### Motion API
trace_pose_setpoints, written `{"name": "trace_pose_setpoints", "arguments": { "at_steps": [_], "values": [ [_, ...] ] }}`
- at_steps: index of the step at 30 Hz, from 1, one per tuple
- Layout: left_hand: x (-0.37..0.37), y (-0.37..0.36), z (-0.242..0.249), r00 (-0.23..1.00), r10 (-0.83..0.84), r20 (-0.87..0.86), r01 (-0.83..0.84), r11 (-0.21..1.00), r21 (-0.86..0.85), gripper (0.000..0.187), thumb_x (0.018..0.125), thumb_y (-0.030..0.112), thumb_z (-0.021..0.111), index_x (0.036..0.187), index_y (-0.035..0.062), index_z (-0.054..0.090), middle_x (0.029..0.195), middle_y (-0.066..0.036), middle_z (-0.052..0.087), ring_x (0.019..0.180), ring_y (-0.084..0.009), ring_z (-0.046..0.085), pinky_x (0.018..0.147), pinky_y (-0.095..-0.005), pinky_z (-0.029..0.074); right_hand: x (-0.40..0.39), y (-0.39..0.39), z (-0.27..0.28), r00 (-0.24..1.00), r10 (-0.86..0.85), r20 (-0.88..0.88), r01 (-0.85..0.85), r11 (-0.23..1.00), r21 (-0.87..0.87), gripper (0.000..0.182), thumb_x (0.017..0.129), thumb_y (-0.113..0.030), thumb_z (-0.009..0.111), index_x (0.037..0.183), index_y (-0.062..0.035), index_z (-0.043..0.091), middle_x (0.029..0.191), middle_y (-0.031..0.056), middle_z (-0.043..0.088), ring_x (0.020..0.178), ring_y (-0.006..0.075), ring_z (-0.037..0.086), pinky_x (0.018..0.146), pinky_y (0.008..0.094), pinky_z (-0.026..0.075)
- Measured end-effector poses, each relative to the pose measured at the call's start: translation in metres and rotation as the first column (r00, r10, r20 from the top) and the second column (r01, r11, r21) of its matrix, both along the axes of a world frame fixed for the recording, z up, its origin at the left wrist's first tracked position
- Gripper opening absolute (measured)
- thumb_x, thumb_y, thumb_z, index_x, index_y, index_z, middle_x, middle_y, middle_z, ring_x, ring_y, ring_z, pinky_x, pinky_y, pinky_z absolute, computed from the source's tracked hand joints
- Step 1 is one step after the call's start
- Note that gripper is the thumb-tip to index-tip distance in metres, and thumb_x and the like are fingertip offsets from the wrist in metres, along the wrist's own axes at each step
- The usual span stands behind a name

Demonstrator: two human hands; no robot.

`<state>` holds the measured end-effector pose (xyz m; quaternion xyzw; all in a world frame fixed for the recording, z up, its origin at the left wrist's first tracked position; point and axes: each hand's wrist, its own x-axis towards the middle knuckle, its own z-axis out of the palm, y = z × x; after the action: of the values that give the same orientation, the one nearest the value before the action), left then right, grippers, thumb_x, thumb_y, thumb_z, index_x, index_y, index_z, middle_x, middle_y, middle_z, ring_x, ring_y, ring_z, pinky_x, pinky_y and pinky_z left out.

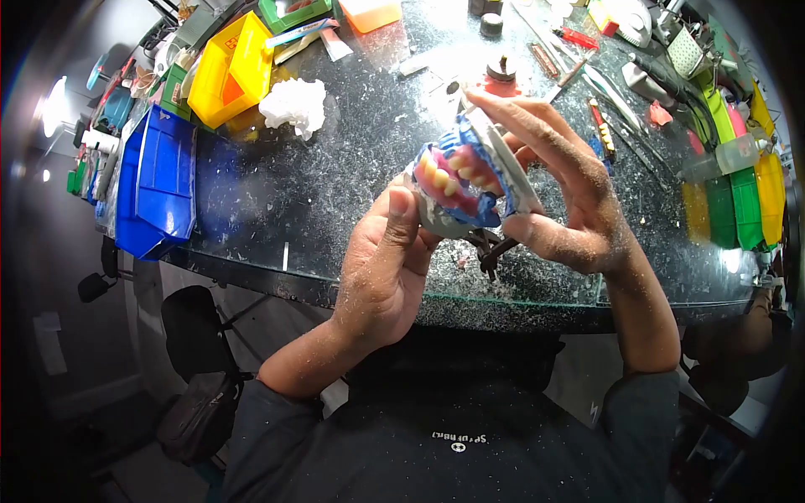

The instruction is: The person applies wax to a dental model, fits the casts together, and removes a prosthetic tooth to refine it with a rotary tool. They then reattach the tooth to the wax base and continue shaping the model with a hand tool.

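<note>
Between my hands, above the near part of the bench, is a hinged dental model (518, 180) of pale plaster. It carries pink denture bases with ivory teeth (444, 178) and blue wax around them. My left hand (381, 260) grips the lower-left plaster half, its thumb bent up beside the teeth. Around the right plaster half, my right hand (570, 180) has its fingers over the top edge and its thumb at the bottom edge. A dark metal hinge piece (488, 251) hangs below the model. White dust coats both hands.
A blue bin (159, 184), a yellow bin (226, 71) and crumpled white tissue (293, 107) are on the left. Hand tools (616, 96) and a small red-based burner (501, 75) lie beyond my right hand. Green and yellow bins (742, 205) line the right. Dust covers the dark bench (293, 210).
</note>
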<state>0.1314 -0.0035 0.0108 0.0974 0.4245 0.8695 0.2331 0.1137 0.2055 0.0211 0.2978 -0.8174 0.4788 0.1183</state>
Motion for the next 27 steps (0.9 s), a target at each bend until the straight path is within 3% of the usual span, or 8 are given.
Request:
{"name": "trace_pose_setpoints", "arguments": {
  "at_steps": [5,18,20,24,26,27],
  "values": [
    [0.003,0.004,0.002,1.000,0.002,0.029,-0.002,1.000,-0.001,0.055,0.100,0.039,0.036,0.132,-0.0057,0.034,0.128,-0.013,0.050,0.118,-0.0164,0.049,0.104,-0.0347,0.036,0.000,-0.001,0.001,0.998,0.005,-0.061,-0.005,1.000,-0.004,0.081,0.067,-0.044,0.062,0.134,-0.0020,0.047,0.127,0.0213,0.049,0.097,0.0229,0.057,0.072,0.0309,0.046],
    [-0.007,-0.001,-0.003,0.998,-0.013,0.055,0.011,0.999,0.045,0.050,0.102,0.035,0.032,0.132,-0.0053,0.036,0.122,-0.013,0.054,0.116,-0.0177,0.052,0.102,-0.0308,0.038,0.003,-0.002,0.004,1.000,-0.004,-0.026,0.004,1.000,0.002,0.084,0.069,-0.043,0.069,0.135,0.0021,0.044,0.124,0.0190,0.050,0.089,0.0176,0.057,0.068,0.0295,0.047],
    [-0.021,-0.006,-0.008,1.000,-0.028,-0.012,0.028,1.000,0.006,0.049,0.102,0.036,0.031,0.130,-0.0046,0.039,0.119,-0.013,0.056,0.113,-0.0186,0.054,0.101,-0.0310,0.039,0.006,-0.006,0.006,0.999,-0.009,-0.031,0.006,0.995,-0.097,0.078,0.068,-0.036,0.077,0.133,-0.0026,0.048,0.117,0.0161,0.054,0.084,0.0172,0.055,0.065,0.0284,0.046],
    [-0.055,-0.009,-0.014,0.980,-0.070,0.184,0.046,0.991,0.129,0.046,0.098,0.027,0.047,0.132,-0.0027,0.040,0.112,-0.019,0.057,0.105,-0.0257,0.059,0.089,-0.0351,0.047,0.007,-0.019,-0.001,0.983,-0.133,-0.127,0.111,0.980,-0.165,0.050,0.077,-0.014,0.074,0.123,-0.0055,0.058,0.109,0.0141,0.057,0.079,0.0144,0.059,0.062,0.0255,0.051],
    [-0.078,-0.011,-0.020,0.995,-0.059,-0.074,0.043,0.978,-0.204,0.045,0.099,0.033,0.039,0.124,-0.0036,0.047,0.108,-0.018,0.060,0.101,-0.0231,0.061,0.089,-0.0335,0.049,0.009,-0.024,-0.009,0.971,-0.187,-0.147,0.156,0.968,-0.198,0.043,0.076,-0.001,0.071,0.117,-0.0043,0.060,0.106,0.0137,0.058,0.078,0.0149,0.063,0.061,0.0246,0.053],
    [-0.090,-0.012,-0.024,0.977,-0.083,-0.198,0.006,0.932,-0.362,0.047,0.099,0.035,0.035,0.120,-0.0041,0.050,0.106,-0.018,0.061,0.100,-0.0218,0.062,0.089,-0.0327,0.050,0.010,-0.027,-0.009,0.968,-0.195,-0.161,0.157,0.963,-0.220,0.038,0.076,-0.003,0.072,0.112,-0.0043,0.061,0.104,0.0129,0.059,0.074,0.0141,0.062,0.060,0.0250,0.053]
  ]
}}
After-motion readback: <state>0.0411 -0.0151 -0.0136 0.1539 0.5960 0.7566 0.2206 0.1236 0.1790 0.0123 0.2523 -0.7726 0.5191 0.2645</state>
